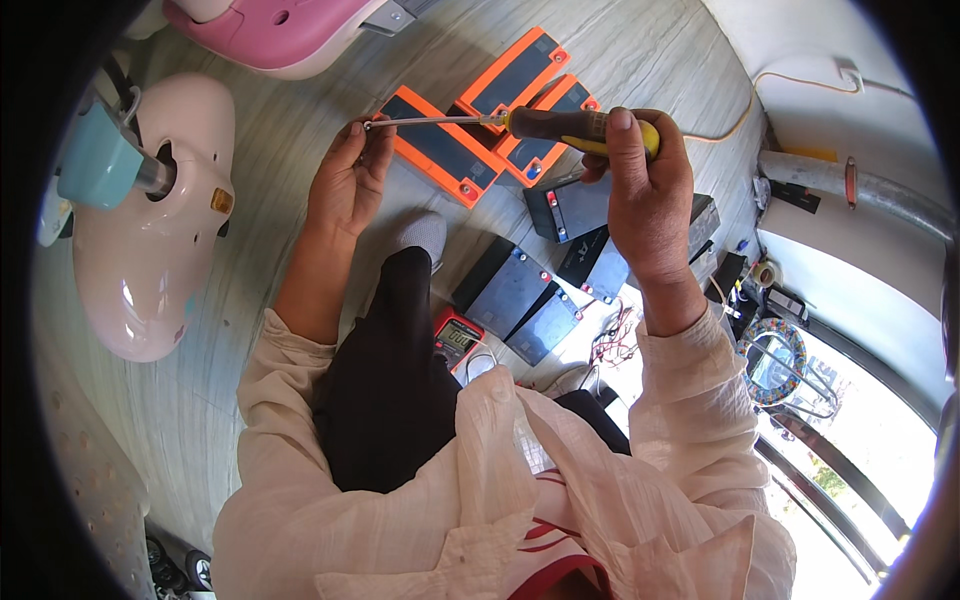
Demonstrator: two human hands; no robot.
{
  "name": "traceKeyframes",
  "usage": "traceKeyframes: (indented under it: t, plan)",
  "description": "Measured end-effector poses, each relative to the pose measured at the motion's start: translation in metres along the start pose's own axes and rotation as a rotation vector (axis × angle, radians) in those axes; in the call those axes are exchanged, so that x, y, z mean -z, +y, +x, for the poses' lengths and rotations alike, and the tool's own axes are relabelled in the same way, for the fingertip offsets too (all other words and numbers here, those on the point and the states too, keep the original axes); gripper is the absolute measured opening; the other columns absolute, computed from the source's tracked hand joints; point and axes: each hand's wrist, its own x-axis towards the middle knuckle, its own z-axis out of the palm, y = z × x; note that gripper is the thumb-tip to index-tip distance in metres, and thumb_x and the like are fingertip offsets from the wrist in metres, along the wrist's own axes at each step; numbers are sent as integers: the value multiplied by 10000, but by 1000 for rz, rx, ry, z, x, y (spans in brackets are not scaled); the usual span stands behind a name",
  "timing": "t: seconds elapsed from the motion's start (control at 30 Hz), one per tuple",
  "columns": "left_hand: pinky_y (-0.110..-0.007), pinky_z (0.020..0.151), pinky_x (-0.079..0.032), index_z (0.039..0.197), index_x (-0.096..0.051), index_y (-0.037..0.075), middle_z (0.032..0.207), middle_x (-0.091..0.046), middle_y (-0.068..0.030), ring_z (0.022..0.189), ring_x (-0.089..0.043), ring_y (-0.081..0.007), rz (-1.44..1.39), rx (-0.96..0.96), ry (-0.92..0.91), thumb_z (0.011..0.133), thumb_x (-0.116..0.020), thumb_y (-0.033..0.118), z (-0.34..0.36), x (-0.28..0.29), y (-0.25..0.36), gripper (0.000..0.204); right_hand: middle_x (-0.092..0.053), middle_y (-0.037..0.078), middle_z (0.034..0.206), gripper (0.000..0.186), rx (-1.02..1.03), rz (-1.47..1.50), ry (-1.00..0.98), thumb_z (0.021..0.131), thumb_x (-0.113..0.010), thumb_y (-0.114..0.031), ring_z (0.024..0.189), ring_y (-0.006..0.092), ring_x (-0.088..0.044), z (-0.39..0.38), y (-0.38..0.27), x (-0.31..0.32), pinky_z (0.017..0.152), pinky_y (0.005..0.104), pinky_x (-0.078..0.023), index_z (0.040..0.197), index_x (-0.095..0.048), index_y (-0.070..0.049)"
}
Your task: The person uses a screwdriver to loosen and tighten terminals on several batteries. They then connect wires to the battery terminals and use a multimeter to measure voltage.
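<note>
My right hand [650,200] is wrapped round the black-and-yellow handle of a screwdriver [555,125], thumb along its top. Its long metal shaft points left, over several orange-edged batteries [440,148] on the floor. At the tip, the fingers of my left hand [345,188] are pinched together. A tiny shiny piece shows there, too small to name. Below my right hand and partly hidden by it stand black batteries [575,208] with red and blue terminals. More dark batteries [497,290] sit closer to my legs.
A red multimeter [458,338] lies by my knee, near a tangle of thin wires [615,340]. Cream scooter bodywork [140,270] stands at left, with a pink piece [275,30] at the top. A grey pipe [850,180] and an orange cable [745,115] run along the right wall.
</note>
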Motion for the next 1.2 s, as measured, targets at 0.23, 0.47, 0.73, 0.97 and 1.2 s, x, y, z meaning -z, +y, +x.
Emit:
traceKeyframes:
  t: [0.23,0.47,0.73,0.97,1.2]
  plan:
    - [-290,910,-592,1112,-603,-16,1134,-659,-164,1100,-651,-235,58,-4,-17,985,-569,117,0,2,0,187,-664,110,888,369,27,-12,-10,1022,-528,-342,731,123,-624,0,1,3,664,254,-525,1086,-527,21]
    - [-254,875,-585,1120,-611,12,1115,-666,-139,1033,-669,-194,241,-14,39,991,-566,135,0,4,-1,184,-658,123,942,332,161,0,-111,967,-640,-236,830,133,-659,4,5,14,719,256,-554,1159,-507,-1]
    - [-243,840,-550,1127,-596,48,1051,-675,-99,980,-669,-157,440,92,-8,986,-591,184,5,-15,-17,196,-667,152,1002,334,-5,160,-223,957,-640,-146,903,183,-695,14,-4,44,822,294,-580,1191,-481,30]
    - [-205,599,-385,1094,-627,33,808,-565,13,675,-485,-52,874,162,-91,979,-604,202,51,-58,-48,205,-673,134,1018,314,242,-166,-258,938,-651,-91,949,188,-686,43,-23,83,866,297,-556,1198,-503,2]
    - [-209,479,-304,1210,-676,104,676,-445,70,546,-331,-29,1227,-30,-113,987,-573,248,114,-95,-96,285,-655,83,909,270,515,-379,-180,944,-664,-190,792,133,-658,83,-15,101,732,260,-538,1122,-574,-8]
